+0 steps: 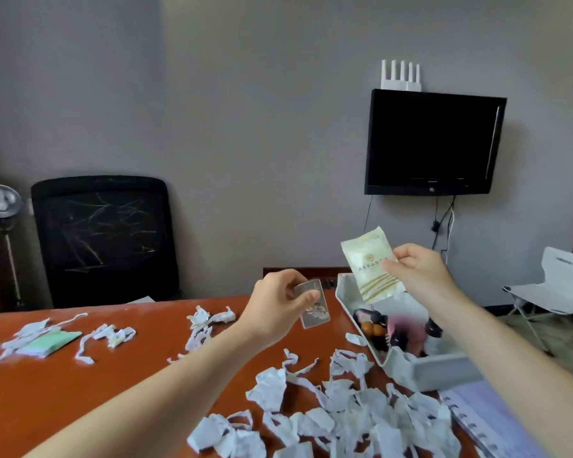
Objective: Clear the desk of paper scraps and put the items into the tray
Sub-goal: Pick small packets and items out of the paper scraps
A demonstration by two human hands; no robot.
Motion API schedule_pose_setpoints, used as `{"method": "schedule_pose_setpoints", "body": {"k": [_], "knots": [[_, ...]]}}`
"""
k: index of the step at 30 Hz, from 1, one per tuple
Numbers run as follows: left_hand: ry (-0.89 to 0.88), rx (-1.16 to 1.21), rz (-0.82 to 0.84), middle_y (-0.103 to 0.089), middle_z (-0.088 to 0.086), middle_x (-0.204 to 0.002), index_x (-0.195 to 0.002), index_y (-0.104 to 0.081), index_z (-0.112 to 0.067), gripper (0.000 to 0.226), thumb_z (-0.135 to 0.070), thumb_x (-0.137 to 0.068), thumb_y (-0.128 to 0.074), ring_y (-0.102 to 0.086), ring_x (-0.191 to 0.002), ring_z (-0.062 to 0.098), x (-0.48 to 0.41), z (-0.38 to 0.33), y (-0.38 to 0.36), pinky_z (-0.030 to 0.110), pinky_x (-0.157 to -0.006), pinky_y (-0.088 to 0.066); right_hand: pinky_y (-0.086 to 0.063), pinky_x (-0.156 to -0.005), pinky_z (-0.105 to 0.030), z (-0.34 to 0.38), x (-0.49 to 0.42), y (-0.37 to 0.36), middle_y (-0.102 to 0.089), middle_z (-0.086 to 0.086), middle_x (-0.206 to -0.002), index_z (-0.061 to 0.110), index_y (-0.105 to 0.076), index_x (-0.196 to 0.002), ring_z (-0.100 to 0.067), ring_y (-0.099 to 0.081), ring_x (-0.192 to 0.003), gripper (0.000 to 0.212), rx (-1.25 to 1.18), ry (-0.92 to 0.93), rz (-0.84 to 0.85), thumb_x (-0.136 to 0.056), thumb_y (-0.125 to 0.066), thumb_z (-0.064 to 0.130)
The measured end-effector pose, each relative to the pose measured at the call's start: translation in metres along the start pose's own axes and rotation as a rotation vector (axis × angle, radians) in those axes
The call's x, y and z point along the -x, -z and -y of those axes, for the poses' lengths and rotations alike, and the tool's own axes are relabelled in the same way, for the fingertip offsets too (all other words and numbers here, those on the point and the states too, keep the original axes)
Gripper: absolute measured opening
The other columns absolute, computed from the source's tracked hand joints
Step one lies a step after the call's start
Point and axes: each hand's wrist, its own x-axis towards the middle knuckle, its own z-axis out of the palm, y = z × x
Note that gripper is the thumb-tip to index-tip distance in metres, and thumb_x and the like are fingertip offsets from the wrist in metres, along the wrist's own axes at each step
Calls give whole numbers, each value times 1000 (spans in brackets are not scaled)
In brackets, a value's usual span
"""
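- Right hand (417, 272): thumb and fingers pinched on the edge of a white sachet (366, 259), held in the air above the far end of the tray (444, 368).
- Left hand (278, 305): fingers curled round a small silver packet (315, 312), held above the table (113, 391), just left of the tray.
- Handling, sachet: looks light, with a slick film skin and soft contents. Best pinched at a sealed edge rather than squeezed in the middle.
- Handling, silver packet: looks thin, flat and fairly stiff. Hold it by the long edges.
- Paper scraps (338, 404): crumpled, near weightless and easily scattered. Probably best gathered in handfuls.
- Count: one tray, already holding several dark items, number unclear; two packets, one in each hand; one green pad (50, 342) lying far left among the strips; scraps too many to count, with the thickest heap near the front edge.
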Motion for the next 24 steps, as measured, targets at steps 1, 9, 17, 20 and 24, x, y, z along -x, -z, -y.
{"method": "schedule_pose_setpoints", "body": {"k": [1,9,17,20,24], "knots": [[2,-2,11,-59,-9,-89,-93,-56,-22,10,-30,-88,-60,-57,-71,0,-7,2,-12,7,-53,-48,-46,-61,-25,-9,-8,5,-72,-9,-86,3,-62,-89,-17,-65,-73,6,13,-14,-18,-84,-63,7],[-10,-49,28,-67,2,-92,-101,-65,-9,23,-27,-93,-54,-60,-79,11,-70,20,-82,19,-62,-47,-45,-69,-34,-66,-75,37,-65,-11,-78,7,-58,-85,-27,-59,-78,5,189,-100,-84,-83,-63,6],[61,-78,65,-59,3,-76,-95,-66,-6,23,-27,-91,-57,-53,-71,18,-118,29,-136,25,-62,-39,-37,-64,-26,-117,-101,39,-54,-2,-68,17,-50,-65,-23,-51,-76,24,420,-211,-15,-78,-65,5],[110,-63,76,-57,4,-77,-94,-66,-6,23,-27,-90,-57,-51,-71,17,-134,32,-159,24,-61,-36,-42,-72,-30,-128,-102,33,-55,-5,-79,14,-52,-75,-26,-54,-84,17,472,-226,8,-79,-66,5],[169,-41,104,-67,9,-90,-98,-67,-6,23,-25,-90,-57,-55,-76,18,-149,36,-188,24,-62,-38,-45,-92,-37,-131,-108,27,-56,-12,-109,21,-47,-127,-32,-53,-106,49,551,-218,72,-82,-62,8]]}}
